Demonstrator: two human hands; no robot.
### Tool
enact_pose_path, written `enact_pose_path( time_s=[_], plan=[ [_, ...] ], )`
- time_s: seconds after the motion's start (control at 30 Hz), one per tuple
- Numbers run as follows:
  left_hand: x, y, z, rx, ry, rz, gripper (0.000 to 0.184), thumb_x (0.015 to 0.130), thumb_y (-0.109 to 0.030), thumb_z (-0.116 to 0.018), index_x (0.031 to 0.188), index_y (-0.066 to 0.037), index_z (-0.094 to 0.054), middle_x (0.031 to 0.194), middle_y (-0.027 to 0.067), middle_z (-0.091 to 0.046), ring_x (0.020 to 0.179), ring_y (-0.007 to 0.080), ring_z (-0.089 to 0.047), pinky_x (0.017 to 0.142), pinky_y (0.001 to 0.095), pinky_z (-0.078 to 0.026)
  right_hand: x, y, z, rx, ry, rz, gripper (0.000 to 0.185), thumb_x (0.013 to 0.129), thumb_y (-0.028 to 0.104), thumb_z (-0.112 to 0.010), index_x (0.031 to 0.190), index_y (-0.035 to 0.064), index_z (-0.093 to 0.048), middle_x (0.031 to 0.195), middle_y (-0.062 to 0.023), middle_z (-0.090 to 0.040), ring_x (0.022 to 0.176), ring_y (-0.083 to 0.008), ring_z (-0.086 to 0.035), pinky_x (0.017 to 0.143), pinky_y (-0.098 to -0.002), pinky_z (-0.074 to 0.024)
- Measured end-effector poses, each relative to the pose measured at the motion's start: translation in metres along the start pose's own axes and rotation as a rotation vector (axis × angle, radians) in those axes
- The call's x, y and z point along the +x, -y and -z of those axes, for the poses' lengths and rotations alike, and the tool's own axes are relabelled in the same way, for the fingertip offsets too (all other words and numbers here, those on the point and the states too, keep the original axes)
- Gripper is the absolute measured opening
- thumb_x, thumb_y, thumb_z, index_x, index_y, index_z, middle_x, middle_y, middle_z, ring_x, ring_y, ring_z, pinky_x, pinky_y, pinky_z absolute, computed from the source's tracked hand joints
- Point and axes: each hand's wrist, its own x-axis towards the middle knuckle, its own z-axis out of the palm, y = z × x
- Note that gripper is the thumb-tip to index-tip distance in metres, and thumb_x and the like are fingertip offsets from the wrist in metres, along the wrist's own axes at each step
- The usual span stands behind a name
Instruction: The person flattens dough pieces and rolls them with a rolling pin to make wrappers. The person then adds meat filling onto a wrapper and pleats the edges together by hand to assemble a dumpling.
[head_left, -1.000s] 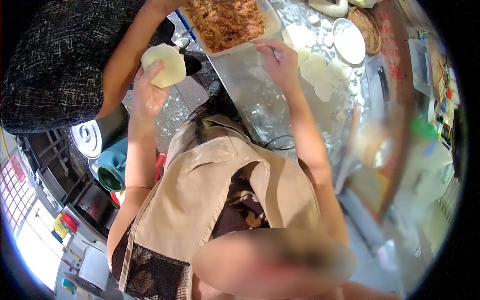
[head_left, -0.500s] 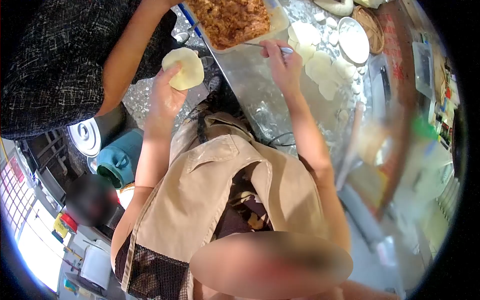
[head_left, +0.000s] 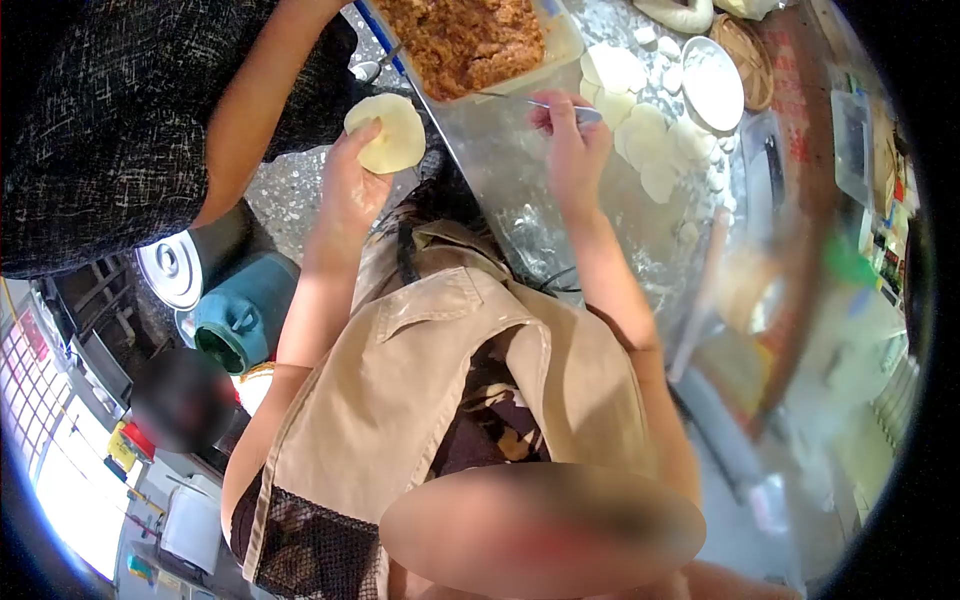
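My left hand (head_left: 356,188) holds a round, pale dough wrapper (head_left: 398,140), with the thumb resting on its face. The fingers behind the wrapper are mostly hidden. My right hand (head_left: 577,150) is closed around a slim metal utensil (head_left: 540,103) with a pale grey end; whether it is a spoon or a spatula I cannot tell. Its thin tip points left, close to the near rim of a clear plastic tub (head_left: 562,45). Brownish minced filling (head_left: 465,45) lies in that tub. To the right of my right hand, several flat dough wrappers (head_left: 655,150) overlap on the metal table (head_left: 520,200).
A white bowl (head_left: 713,85) stands among small floury dough pieces, beside a woven basket (head_left: 745,60). Another person's arm (head_left: 262,110) reaches toward the tub from the left. A blue-green container (head_left: 245,315) and a lidded pot (head_left: 172,270) stand at the lower left.
My left hand has shifted right with the wrapper, toward the table's edge. My right hand has turned slightly and moved a little down and right with the utensil.
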Motion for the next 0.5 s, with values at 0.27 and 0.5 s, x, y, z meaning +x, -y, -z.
enact_pose_path(
  time_s=[0.27,0.5],
  plan=[
    [0.007,0.004,-0.015,-0.093,0.014,0.031,0.034,0.085,-0.009,-0.054,0.116,0.005,-0.048,0.11,0.0146,-0.059,0.103,0.0258,-0.058,0.092,0.0404,-0.047,0.007,-0.003,0.014,0.303,-0.141,-0.161,0.025,0.092,0.021,-0.054,0.091,-0.0023,-0.063,0.072,-0.0058,-0.061,0.065,-0.0122,-0.056,0.064,-0.0239,-0.0455],
    [0.013,0.014,-0.058,-0.097,0.052,0.029,0.035,0.093,-0.018,-0.039,0.12,0.004,-0.044,0.117,0.017,-0.054,0.111,0.0287,-0.053,0.097,0.0438,-0.042,-0.009,0.027,0.025,0.438,-0.175,-0.044,0.023,0.092,0.02,-0.054,0.091,-0.0005,-0.064,0.076,-0.0062,-0.061,0.066,-0.0133,-0.057,0.064,-0.0259,-0.0459]
  ],
)
